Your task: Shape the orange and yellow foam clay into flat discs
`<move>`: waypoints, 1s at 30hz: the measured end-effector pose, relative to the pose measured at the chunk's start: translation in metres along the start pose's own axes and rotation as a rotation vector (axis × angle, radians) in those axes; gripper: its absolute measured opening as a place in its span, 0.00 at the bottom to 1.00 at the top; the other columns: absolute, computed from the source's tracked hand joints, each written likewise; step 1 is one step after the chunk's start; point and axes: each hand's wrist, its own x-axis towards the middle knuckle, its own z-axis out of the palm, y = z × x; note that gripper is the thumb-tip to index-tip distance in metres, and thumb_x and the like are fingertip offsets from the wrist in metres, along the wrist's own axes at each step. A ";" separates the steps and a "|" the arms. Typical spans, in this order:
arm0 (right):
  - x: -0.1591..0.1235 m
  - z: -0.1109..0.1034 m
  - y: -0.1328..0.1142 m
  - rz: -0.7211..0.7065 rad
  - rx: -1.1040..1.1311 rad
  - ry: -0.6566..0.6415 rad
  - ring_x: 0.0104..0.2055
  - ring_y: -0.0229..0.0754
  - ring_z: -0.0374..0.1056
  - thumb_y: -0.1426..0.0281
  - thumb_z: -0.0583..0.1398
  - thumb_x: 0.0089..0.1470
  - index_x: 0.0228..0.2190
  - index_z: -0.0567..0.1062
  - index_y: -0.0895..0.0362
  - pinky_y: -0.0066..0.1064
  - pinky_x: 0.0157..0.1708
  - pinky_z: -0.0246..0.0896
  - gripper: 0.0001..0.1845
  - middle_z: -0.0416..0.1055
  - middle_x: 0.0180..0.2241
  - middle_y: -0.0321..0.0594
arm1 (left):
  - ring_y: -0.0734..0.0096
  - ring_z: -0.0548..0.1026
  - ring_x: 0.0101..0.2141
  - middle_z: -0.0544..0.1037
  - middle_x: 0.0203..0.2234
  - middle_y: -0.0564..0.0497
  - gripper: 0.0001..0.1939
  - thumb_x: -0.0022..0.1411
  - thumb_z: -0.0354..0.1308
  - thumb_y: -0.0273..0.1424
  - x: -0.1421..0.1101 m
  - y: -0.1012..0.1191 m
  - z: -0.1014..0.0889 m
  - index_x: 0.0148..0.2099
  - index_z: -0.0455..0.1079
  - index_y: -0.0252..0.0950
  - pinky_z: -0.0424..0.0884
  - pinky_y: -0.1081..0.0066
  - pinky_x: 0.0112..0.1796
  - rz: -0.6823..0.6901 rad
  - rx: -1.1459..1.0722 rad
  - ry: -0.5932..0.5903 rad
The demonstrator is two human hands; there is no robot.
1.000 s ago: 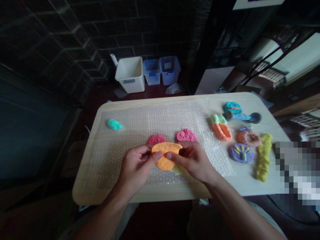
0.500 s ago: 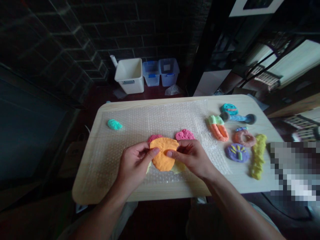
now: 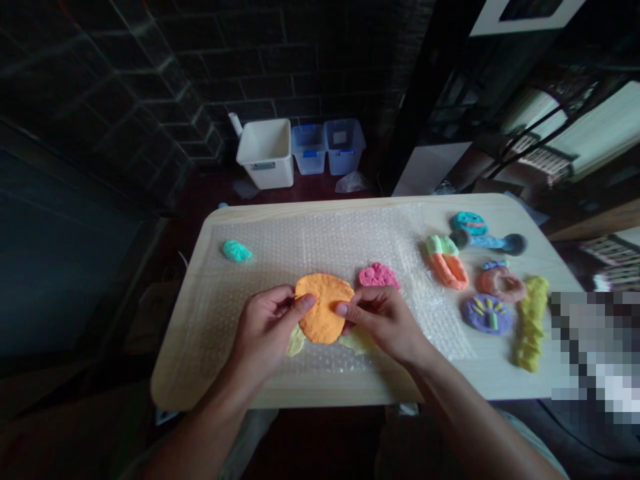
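Looks like an indoor craft corner; cannot tell whether home or studio. Judged from colourful clay-like shapes (image 3: pixel 487 314) on a wooden surface (image 3: pixel 310 393) spread with bubble wrap (image 3: pixel 310 240), and plastic bins (image 3: pixel 273 175) before a dark block wall (image 3: pixel 255 63), upper centre.

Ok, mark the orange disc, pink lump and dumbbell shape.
Orange disc (image 3: pixel 325 317), head view: middle of its flat face.
Pink lump (image 3: pixel 379 275), head view: middle of its visible part.
Dumbbell shape (image 3: pixel 487 244), head view: its blue bar.
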 end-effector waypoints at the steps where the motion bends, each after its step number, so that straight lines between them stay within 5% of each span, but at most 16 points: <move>1: 0.000 0.000 0.001 -0.005 -0.006 0.010 0.25 0.37 0.73 0.55 0.77 0.50 0.27 0.85 0.58 0.27 0.27 0.70 0.19 0.80 0.24 0.39 | 0.64 0.81 0.33 0.84 0.32 0.47 0.17 0.63 0.71 0.44 0.001 0.000 -0.001 0.39 0.81 0.33 0.75 0.70 0.35 -0.001 0.005 0.006; 9: -0.003 -0.001 -0.001 0.005 0.009 0.015 0.23 0.36 0.73 0.55 0.76 0.52 0.27 0.85 0.58 0.26 0.25 0.70 0.18 0.79 0.22 0.39 | 0.62 0.81 0.39 0.85 0.41 0.43 0.20 0.68 0.67 0.45 0.002 0.003 0.006 0.52 0.81 0.34 0.76 0.68 0.40 -0.021 -0.076 -0.092; 15: -0.002 -0.002 0.002 -0.013 0.032 0.039 0.24 0.36 0.73 0.55 0.77 0.49 0.28 0.86 0.57 0.27 0.26 0.70 0.17 0.80 0.25 0.38 | 0.64 0.80 0.32 0.84 0.32 0.48 0.17 0.65 0.69 0.44 0.001 -0.005 0.002 0.43 0.81 0.34 0.74 0.71 0.33 0.013 0.026 0.016; 23: 0.000 0.000 0.000 -0.032 0.041 0.104 0.25 0.36 0.72 0.55 0.75 0.53 0.27 0.85 0.57 0.27 0.27 0.68 0.17 0.80 0.24 0.38 | 0.55 0.84 0.45 0.86 0.47 0.40 0.21 0.65 0.71 0.40 0.001 0.000 0.011 0.56 0.80 0.34 0.79 0.60 0.49 -0.068 -0.194 -0.168; 30: -0.001 0.007 0.001 0.037 0.093 0.053 0.27 0.38 0.73 0.52 0.75 0.52 0.31 0.87 0.57 0.29 0.28 0.70 0.20 0.80 0.26 0.38 | 0.52 0.85 0.43 0.87 0.44 0.42 0.19 0.59 0.74 0.38 -0.003 0.000 0.014 0.50 0.82 0.34 0.81 0.59 0.45 -0.060 -0.042 -0.144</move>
